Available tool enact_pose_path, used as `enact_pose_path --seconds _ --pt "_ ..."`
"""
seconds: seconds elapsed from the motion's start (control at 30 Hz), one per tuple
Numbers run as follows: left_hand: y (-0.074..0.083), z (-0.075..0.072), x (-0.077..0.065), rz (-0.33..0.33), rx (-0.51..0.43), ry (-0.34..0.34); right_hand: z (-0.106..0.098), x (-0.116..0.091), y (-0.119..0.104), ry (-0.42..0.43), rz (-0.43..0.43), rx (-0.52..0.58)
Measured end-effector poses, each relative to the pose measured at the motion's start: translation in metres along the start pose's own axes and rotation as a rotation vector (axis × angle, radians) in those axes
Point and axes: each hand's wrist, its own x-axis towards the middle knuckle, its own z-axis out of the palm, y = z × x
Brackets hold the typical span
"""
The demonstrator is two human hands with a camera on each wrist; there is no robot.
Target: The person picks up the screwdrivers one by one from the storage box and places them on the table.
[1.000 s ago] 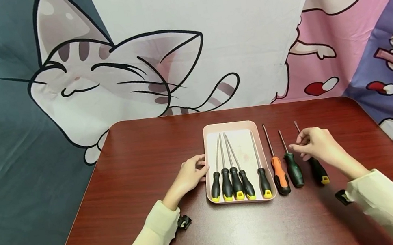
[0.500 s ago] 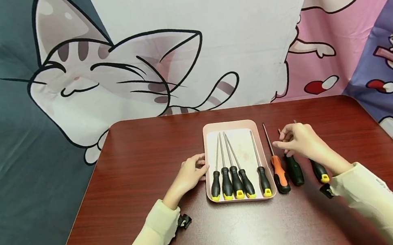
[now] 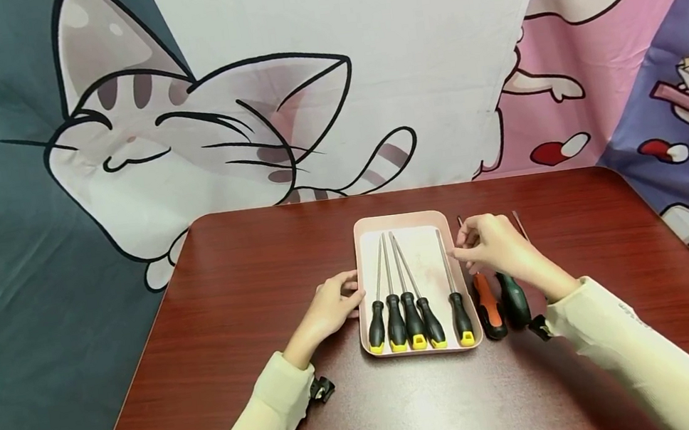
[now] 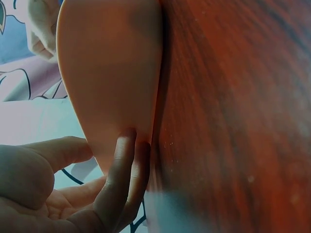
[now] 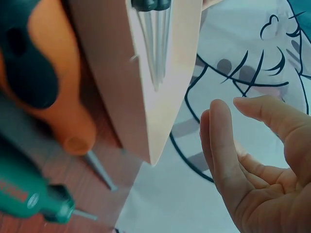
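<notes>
So going left to right: the left hand (image 3: 331,300) is parked on the left edge of the tray (image 3: 401,221), same spot as a second ago, thumb at the rim and fingers against the outside wall, so it's basically pinching the tray. The tray sits flat on the table (image 3: 261,268) and has five drivers in it, a group of four (image 3: 396,323) on the left and a single one (image 3: 461,315) by the right wall, and none of those have budged. The real change is the right hand (image 3: 491,238). A second ago it was over by the end driver, then it passed over the green one, and now it's above the gap between the tray and the orange driver (image 3: 488,305), thumb about at the tray's right rim in the head view. Its grip is empty: right wrist view shows a narrow gap between thumb and index finger, nothing in it, fingers loosely bent. Orange is just outside the tray, green (image 3: 513,300) is right beside it, and of the end driver (image 3: 519,223) you only get the upper shaft, since the arm blocks the handle. So as I read it, only the hand has shifted: still five in, three out, and orange is the loose one nearest it.
</notes>
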Motion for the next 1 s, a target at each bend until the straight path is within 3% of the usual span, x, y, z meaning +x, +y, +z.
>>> enact_pose_path --seconds 0.5,1.0 --pt "0.001 0.0 0.0 -0.001 -0.005 0.0 0.024 0.016 -0.015 -0.045 -0.052 0.012" --pt "0.0 -0.001 -0.001 0.004 -0.008 0.0 0.057 0.025 -0.029 -0.166 -0.069 0.006"
